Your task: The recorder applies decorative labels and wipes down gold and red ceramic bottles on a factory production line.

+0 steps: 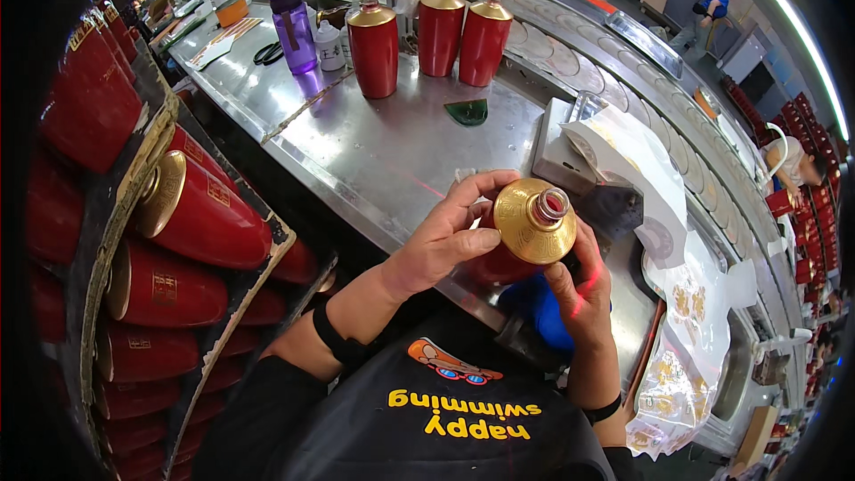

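I hold a red bottle with a gold shoulder and open neck [533,223] upright close to my chest, over the steel table's near edge [392,160]. My left hand [445,236] wraps its left side, thumb across the red body and fingers curled over the far side. My right hand [581,289] supports it from the right and below, with a red light spot on the fingers. Three matching red bottles [372,46] stand upright at the table's far side.
A rack at my left holds several red bottles lying on their sides [191,209]. A purple drinking bottle [292,25], scissors [267,53] and a small white jar [330,44] stand far left. White and gold printed sheets [677,330] lie at my right beside a curved conveyor [614,71].
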Demonstrator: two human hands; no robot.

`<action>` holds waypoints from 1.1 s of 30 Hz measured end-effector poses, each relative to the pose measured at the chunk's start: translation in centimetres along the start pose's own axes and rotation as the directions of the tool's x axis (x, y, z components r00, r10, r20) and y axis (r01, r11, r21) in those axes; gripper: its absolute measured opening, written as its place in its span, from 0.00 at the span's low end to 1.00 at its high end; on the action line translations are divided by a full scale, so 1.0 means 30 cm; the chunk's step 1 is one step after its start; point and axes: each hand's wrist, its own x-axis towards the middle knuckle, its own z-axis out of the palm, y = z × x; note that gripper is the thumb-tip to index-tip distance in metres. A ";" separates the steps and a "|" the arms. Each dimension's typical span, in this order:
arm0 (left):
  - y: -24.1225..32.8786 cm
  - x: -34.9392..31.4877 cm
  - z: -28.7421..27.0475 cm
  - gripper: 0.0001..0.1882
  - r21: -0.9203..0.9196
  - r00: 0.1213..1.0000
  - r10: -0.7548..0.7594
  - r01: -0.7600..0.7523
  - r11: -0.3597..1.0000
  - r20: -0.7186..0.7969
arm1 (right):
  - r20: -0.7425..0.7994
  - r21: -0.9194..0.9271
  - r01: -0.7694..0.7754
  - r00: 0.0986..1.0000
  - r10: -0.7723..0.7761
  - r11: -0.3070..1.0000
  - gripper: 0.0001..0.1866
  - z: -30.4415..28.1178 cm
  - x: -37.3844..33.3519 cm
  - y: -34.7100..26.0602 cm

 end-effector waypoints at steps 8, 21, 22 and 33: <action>0.003 -0.005 0.022 0.34 0.103 0.996 0.026 -0.017 0.995 -0.086 | -0.006 0.013 0.005 1.000 -0.005 1.000 0.34 0.004 -0.002 0.003; 0.128 0.020 0.011 0.10 0.877 0.897 0.272 -0.415 0.243 0.349 | -0.127 -0.013 -0.017 0.992 0.015 1.000 0.37 -0.002 -0.029 0.031; 0.130 0.026 0.016 0.09 0.871 0.891 0.294 -0.421 0.252 0.346 | -0.152 -0.005 -0.014 0.988 0.014 1.000 0.35 -0.003 -0.032 0.031; 0.146 0.045 0.054 0.09 0.904 0.903 0.289 -0.381 0.193 0.318 | -0.322 0.418 0.004 0.936 0.145 0.908 0.33 -0.028 -0.058 -0.014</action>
